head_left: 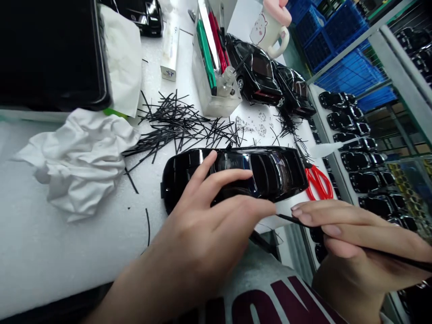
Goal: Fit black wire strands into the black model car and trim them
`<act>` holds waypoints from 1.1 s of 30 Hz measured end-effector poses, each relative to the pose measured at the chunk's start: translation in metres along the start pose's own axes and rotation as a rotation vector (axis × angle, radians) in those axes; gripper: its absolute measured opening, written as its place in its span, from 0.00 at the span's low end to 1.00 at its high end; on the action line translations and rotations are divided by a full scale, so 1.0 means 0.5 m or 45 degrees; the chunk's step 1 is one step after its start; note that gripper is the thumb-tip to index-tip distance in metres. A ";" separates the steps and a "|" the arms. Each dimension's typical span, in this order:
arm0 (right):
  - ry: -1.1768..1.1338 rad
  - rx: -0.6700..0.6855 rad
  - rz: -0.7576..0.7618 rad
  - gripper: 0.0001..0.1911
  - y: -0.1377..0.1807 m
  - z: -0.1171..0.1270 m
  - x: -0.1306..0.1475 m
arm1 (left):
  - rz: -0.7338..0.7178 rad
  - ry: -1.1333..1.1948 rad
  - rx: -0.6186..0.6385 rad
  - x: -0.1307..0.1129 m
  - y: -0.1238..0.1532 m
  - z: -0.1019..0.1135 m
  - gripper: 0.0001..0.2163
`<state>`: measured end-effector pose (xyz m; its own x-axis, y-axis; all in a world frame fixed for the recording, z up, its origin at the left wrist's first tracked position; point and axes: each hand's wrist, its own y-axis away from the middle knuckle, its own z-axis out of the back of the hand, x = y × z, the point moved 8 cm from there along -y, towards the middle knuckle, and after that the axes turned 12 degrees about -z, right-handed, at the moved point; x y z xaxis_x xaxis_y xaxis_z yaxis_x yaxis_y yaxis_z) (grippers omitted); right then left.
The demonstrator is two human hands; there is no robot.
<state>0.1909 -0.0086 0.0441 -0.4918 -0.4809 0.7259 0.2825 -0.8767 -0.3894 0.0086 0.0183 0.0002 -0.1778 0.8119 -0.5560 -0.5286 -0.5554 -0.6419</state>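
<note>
A glossy black model car point(283, 173) lies lengthwise on the white work surface. My left hand point(209, 225) is laid over it, spread fingers bracing its top and one reaching the far edge. Another finger bends past the near side; my left thumb is hidden. Beneath that hand a dark panel point(265, 243) juts from the car's near side. To the right, my right hand point(351, 238) is closed around a thin black tool point(394, 257), perhaps tweezers. From its fingertips a dark, narrow tip point(286, 218) points at my left fingertip; I cannot tell whether they touch.
Many thin black strips point(175, 121) lie behind the car, near a crumpled white cloth point(84, 162). A pen holder point(216, 105), more black model cars point(256, 72) and a lidded mug point(270, 31) stand farther back. Red-handled scissors point(319, 182) sit right. Racks hold several cars point(367, 180).
</note>
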 end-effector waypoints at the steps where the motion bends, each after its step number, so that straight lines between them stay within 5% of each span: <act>1: -0.050 0.025 0.023 0.18 0.001 0.000 0.000 | 0.010 -0.025 0.011 0.001 -0.004 0.000 0.17; 13: -0.529 0.014 0.002 0.15 0.020 0.007 -0.054 | -0.048 -0.087 0.447 0.000 -0.085 -0.081 0.18; 18: -0.692 -0.019 -0.036 0.12 0.014 0.015 -0.078 | 0.061 -0.074 0.478 0.017 -0.091 -0.064 0.09; 21: -0.703 -0.261 -0.182 0.05 0.007 0.068 -0.100 | 0.114 -0.108 0.443 0.023 -0.083 -0.048 0.09; 24: -0.384 -0.450 -0.509 0.12 0.001 0.129 -0.148 | 0.147 -0.109 0.420 0.026 -0.072 -0.040 0.10; 28: 0.580 0.111 -0.892 0.14 -0.010 0.103 -0.246 | 0.144 -0.115 0.380 0.025 -0.064 -0.039 0.10; 30: 0.922 0.356 -0.888 0.12 -0.011 0.076 -0.286 | 0.149 -0.101 0.354 0.027 -0.060 -0.042 0.10; 33: 1.086 0.472 -0.805 0.08 -0.029 0.056 -0.309 | 0.141 -0.069 0.297 0.030 -0.057 -0.042 0.10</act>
<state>0.2857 0.0787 -0.0465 -0.9960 0.0724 0.0524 -0.0601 -0.9765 0.2068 0.0386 0.0425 -0.0011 -0.2858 0.7605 -0.5831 -0.6795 -0.5899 -0.4363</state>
